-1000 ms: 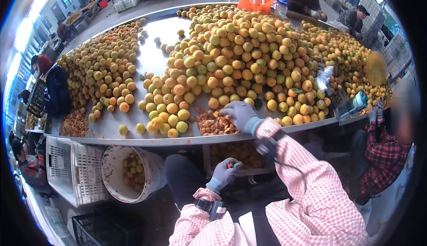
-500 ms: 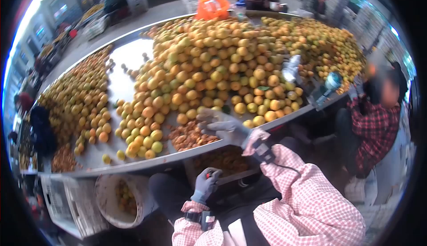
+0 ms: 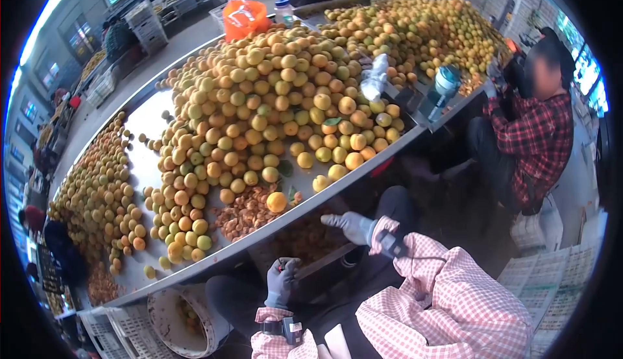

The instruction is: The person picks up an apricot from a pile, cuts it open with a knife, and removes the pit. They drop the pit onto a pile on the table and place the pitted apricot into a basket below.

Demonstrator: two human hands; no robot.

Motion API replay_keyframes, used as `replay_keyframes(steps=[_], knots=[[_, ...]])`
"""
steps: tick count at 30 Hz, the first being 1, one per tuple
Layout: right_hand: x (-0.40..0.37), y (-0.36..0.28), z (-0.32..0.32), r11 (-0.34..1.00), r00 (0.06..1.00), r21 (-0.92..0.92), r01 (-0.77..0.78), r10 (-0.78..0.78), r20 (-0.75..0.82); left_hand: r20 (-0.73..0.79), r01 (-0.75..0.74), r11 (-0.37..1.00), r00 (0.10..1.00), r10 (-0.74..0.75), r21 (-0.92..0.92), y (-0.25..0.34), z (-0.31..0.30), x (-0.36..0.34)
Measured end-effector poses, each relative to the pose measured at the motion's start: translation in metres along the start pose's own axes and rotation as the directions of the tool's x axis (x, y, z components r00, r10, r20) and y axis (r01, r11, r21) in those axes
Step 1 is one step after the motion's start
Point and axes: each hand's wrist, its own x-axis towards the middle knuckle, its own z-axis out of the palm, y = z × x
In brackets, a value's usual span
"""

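Right hand [image 3: 350, 227], gloved in grey, reaches leftward over the near edge of the table with its fingers stretched out and nothing seen in its grasp; it is above a crate [image 3: 323, 263] under the table, whose contents are too dim to make out. Left hand [image 3: 281, 284], also gloved, sits lower and nearer the body, its fingers curled together around a small dark thing [image 3: 283, 265], too small to identify. Both wrists carry black devices over pink checked sleeves. On the metal table [image 3: 144, 164], one yellow fruit [image 3: 276, 202] lies on a pile of brown pits [image 3: 241, 216] near the edge, apart from both hands. Behind the pits rises a big heap of fruit [image 3: 253, 99], and a smaller heap [image 3: 97, 203] spreads at the left, with more pits below it. An orange bag [image 3: 245, 22] and a bottle [image 3: 283, 12] stand at the far side; a plastic bag [image 3: 374, 79] and a teal-lidded jar [image 3: 445, 86] are toward the right. A bucket [image 3: 162, 323] holding some fruit stands by the left knee, next to white crates [image 3: 120, 330]. At the right sits a person in a plaid shirt [image 3: 537, 140].
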Motion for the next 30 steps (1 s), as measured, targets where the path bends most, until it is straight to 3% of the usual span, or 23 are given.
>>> replay_keyframes(steps=[1, 2, 3, 4, 5, 8, 12, 16, 17, 18, 19, 20, 21, 22, 23, 24, 25, 26, 28, 30], knots=[[0.034, 0.025, -0.031, 0.972, 0.999, 0.234, -0.02, 0.026, -0.023, -0.01, 0.006, 1.0, 1.0, -0.006, 0.02, -0.003, 0.0, 0.002], [0.058, 0.039, -0.066, 0.986, 0.998, 0.166, 0.01, 0.0, -0.06, -0.021, 0.008, 0.999, 1.0, -0.007, 0.04, -0.005, 0.0, 0.004], [0.067, 0.049, -0.088, 0.878, 0.918, -0.324, 0.351, -0.391, -0.065, -0.008, 0.01, 0.998, 1.0, -0.01, 0.057, -0.009, -0.001, 0.008], [0.088, 0.063, -0.112, 0.621, 0.829, -0.677, 0.395, -0.558, -0.029, -0.035, 0.041, 0.998, 0.999, -0.039, 0.05, -0.013, -0.002, 0.01], [0.113, 0.08, -0.136, 0.356, 0.78, -0.88, 0.315, -0.626, 0.026, -0.061, 0.066, 0.997, 0.996, -0.064, 0.045, -0.015, -0.002, 0.013], [0.182, 0.148, -0.199, -0.075, 0.738, -0.976, 0.203, -0.643, 0.203, -0.081, 0.081, 0.989, 0.994, -0.072, 0.121, -0.012, 0.0, 0.017], [0.218, 0.153, -0.21, -0.331, 0.822, -0.922, 0.202, -0.455, 0.343, -0.126, 0.101, 0.98, 0.989, -0.08, 0.171, -0.009, 0.003, 0.013], [0.094, 0.033, -0.117, -0.079, 0.751, -0.962, 0.26, -0.61, 0.253, -0.138, 0.069, 0.971, 0.99, -0.037, 0.23, -0.014, 0.002, 0.018], [0.09, 0.035, -0.11, 0.26, 0.789, -0.895, 0.364, -0.597, 0.147, -0.149, 0.075, 0.97, 0.988, -0.041, 0.231, -0.015, 0.002, 0.019], [0.086, 0.037, -0.103, 0.56, 0.816, -0.708, 0.431, -0.577, 0.04, -0.176, 0.105, 0.959, 0.983, -0.059, 0.265, -0.014, 0.002, 0.022], [0.077, 0.029, -0.096, 0.91, 0.906, -0.103, 0.403, -0.412, -0.093, -0.203, 0.135, 0.946, 0.976, -0.076, 0.295, -0.015, 0.003, 0.027], [0.057, 0.022, -0.099, 0.701, 0.781, -0.417, 0.579, -0.624, 0.035, -0.21, 0.139, 0.946, 0.975, -0.078, 0.292, -0.021, 0.0, 0.034], [0.033, 0.009, -0.099, 0.367, 0.595, -0.652, 0.663, -0.787, 0.161, -0.173, 0.102, 0.943, 0.984, -0.048, 0.318, -0.031, -0.006, 0.041], [0.022, 0.005, -0.101, 0.313, 0.592, -0.687, 0.656, -0.778, 0.211, -0.142, 0.067, 0.938, 0.99, -0.019, 0.339, -0.039, -0.011, 0.043], [0.004, -0.005, -0.093, 0.791, 0.813, -0.233, 0.566, -0.582, 0.001, -0.17, 0.079, 0.941, 0.985, -0.024, 0.328, -0.041, -0.011, 0.043], [-0.006, -0.012, -0.087, 0.916, 0.971, 0.327, 0.231, -0.239, -0.016, -0.126, 0.132, 0.915, 0.988, -0.09, 0.382, -0.037, -0.007, 0.044], [-0.01, -0.014, -0.097, 0.961, 0.971, 0.175, 0.213, -0.228, 0.071, -0.083, 0.176, 0.885, 0.984, -0.155, 0.431, -0.03, 0.0, 0.046], [-0.011, -0.02, -0.102, 0.989, 0.989, 0.008, 0.146, -0.146, 0.034, -0.118, 0.183, 0.895, 0.982, -0.147, 0.407, -0.025, 0.008, 0.044], [0.004, -0.019, -0.096, 0.843, 0.862, -0.18, 0.508, -0.497, 0.102, -0.049, 0.163, 0.903, 0.987, -0.156, 0.399, -0.009, 0.027, 0.038], [0.014, -0.055, -0.054, 0.805, 0.838, -0.234, 0.546, -0.531, 0.127, -0.031, 0.152, 0.942, 0.988, -0.149, 0.298, 0.011, 0.046, 0.026]])
